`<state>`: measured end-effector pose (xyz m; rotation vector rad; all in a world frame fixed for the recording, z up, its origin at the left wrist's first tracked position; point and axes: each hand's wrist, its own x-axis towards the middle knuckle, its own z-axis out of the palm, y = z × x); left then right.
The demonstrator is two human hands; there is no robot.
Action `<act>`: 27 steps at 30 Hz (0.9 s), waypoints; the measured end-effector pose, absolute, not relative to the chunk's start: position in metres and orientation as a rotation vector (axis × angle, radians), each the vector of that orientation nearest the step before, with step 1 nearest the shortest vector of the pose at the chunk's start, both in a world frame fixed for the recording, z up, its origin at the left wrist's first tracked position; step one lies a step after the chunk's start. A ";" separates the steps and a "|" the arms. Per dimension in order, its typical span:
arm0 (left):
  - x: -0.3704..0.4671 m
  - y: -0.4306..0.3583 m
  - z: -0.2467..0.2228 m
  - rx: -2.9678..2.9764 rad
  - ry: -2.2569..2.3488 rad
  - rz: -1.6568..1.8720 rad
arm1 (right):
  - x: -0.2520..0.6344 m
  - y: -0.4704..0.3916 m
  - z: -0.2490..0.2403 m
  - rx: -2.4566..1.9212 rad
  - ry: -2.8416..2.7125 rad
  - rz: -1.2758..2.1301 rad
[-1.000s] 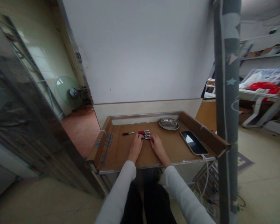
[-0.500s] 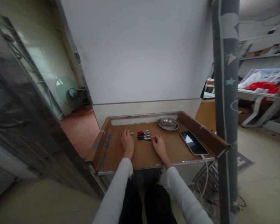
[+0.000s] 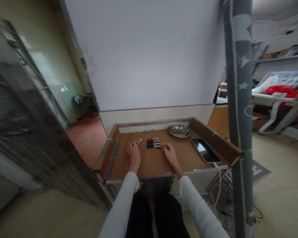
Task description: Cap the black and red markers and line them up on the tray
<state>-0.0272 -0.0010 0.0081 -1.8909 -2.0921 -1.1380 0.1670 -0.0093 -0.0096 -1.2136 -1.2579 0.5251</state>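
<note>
My left hand is over the left part of the cardboard-lined tray, its fingers closed on a small marker. Only the marker's pale end sticks out, tilted up to the right; the rest is hidden by the fingers. Several short markers lie side by side in the middle, a red marker at the far side and black markers nearer me. Just right of this row is my right hand, its index finger stretched towards the black markers' ends, holding nothing that I can see.
A round metal dish stands at the back right of the tray. In front of it lies a phone with a white cable hanging over the front edge. Raised cardboard sides flank the tray, and a wrapped grey post rises on the right.
My left hand has shifted slightly left, and the marker in it has turned from nearly level to tilted upward. My right hand has drawn a little away from the row.
</note>
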 end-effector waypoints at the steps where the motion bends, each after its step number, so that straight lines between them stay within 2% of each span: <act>1: -0.026 -0.004 0.010 -1.977 -2.004 -1.195 | 0.166 -0.009 -0.009 -1.171 -1.232 0.616; 6: -0.013 -0.018 0.021 -2.530 -1.436 -1.203 | 0.159 -0.012 0.001 -0.867 -1.057 1.221; 9: -0.009 -0.022 0.023 -2.674 -1.248 -1.195 | 0.159 -0.017 0.005 -0.761 -1.018 1.421; 17: -0.012 -0.020 0.019 -2.524 -1.198 -1.469 | 0.166 -0.013 -0.004 -0.723 -0.889 1.497; 27: -0.010 -0.021 0.019 -2.635 -1.115 -1.357 | 0.165 -0.014 -0.004 -0.715 -0.912 1.478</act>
